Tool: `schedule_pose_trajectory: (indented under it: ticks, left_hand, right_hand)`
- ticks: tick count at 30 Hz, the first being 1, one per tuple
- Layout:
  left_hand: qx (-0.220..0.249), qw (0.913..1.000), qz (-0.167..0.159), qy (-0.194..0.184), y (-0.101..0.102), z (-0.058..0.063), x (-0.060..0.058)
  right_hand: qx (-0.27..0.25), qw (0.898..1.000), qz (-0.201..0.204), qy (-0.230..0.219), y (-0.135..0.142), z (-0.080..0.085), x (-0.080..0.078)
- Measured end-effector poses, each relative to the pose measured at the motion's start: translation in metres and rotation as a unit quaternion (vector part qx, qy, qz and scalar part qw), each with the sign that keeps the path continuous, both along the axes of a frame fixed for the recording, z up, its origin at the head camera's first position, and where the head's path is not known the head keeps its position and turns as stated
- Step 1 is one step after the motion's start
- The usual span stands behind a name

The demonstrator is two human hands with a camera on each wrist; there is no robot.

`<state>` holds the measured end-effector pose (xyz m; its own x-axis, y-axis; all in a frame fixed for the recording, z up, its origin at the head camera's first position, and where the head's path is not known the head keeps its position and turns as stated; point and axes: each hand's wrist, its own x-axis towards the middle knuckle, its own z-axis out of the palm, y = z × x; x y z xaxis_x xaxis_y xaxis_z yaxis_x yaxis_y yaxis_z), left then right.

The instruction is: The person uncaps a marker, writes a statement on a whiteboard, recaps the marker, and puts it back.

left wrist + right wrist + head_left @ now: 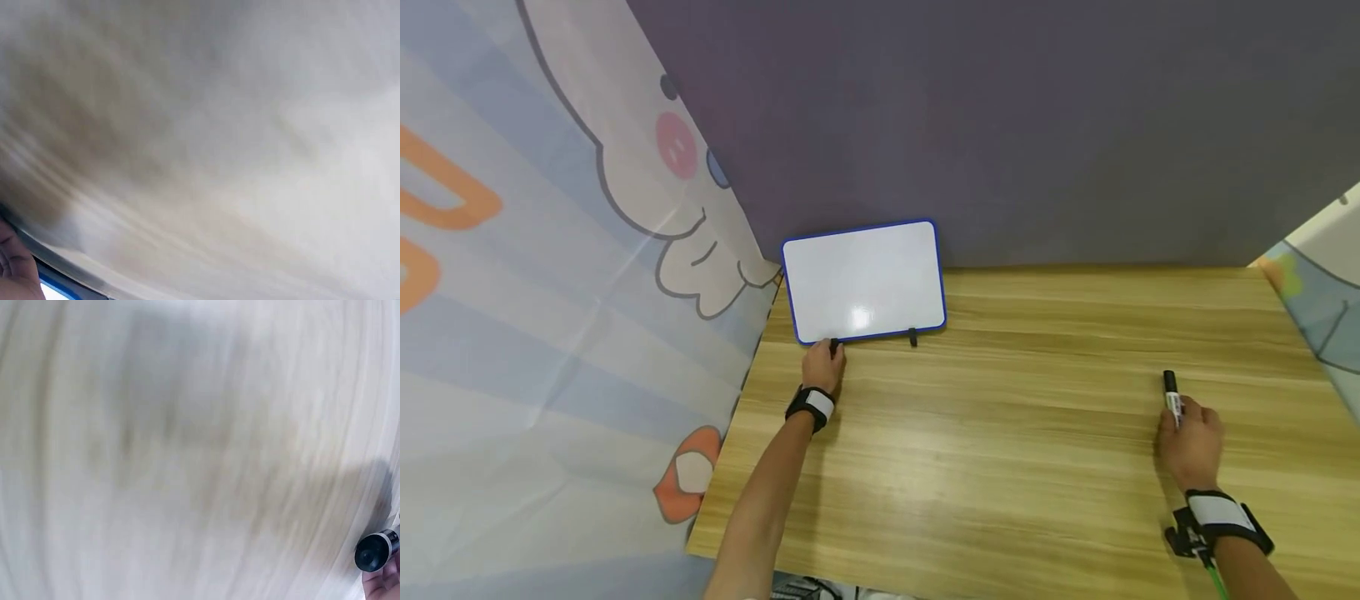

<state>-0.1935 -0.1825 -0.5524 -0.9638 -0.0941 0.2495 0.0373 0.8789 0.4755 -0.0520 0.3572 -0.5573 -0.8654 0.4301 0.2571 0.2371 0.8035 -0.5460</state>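
Observation:
A small whiteboard (865, 283) with a blue rim leans against the dark panel at the left of the table. Two small black feet show along its lower edge. My left hand (822, 367) is at the lower left corner and pinches the left black foot (834, 343) between thumb and fingers; the right foot (913, 337) is free. In the left wrist view, a bit of blue rim (59, 286) shows beside the fingers. Far to the right, my right hand (1192, 442) grips a white marker (1172, 402) by its body, its black cap (373, 552) pointing away from me.
The wood-grain table (1000, 433) stretches between the two hands. A dark upright panel (1000, 133) closes off the back, and a printed cartoon sheet (587, 333) hangs along the left side. Cables (820, 586) show below the table's front edge.

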Motion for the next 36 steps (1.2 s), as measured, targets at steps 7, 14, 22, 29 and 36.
schedule_pose_trajectory:
  ticks: [7,14,22,29,36]
  left_hand:
    - [0.023,0.9996,-0.010,0.012,0.013,0.000,0.010]
    - [0.002,0.9981,-0.056,0.024,0.037,-0.005,0.020]
    - [0.006,0.9943,-0.105,0.018,0.067,-0.005,0.039]
    - [-0.005,0.9917,-0.129,0.009,0.092,-0.002,0.061]
    - [-0.001,0.9889,-0.148,-0.007,0.112,0.002,0.080]
  right_hand:
    - [-0.018,0.999,0.015,0.027,-0.014,0.001,-0.009]
    - [-0.033,0.998,0.012,0.044,-0.022,0.006,-0.008]
    - [-0.024,0.995,0.029,0.090,-0.031,0.019,-0.014]
    - [-0.023,0.988,0.075,0.133,-0.048,0.033,-0.016]
    - [-0.005,0.966,0.174,0.190,-0.069,0.048,-0.020]
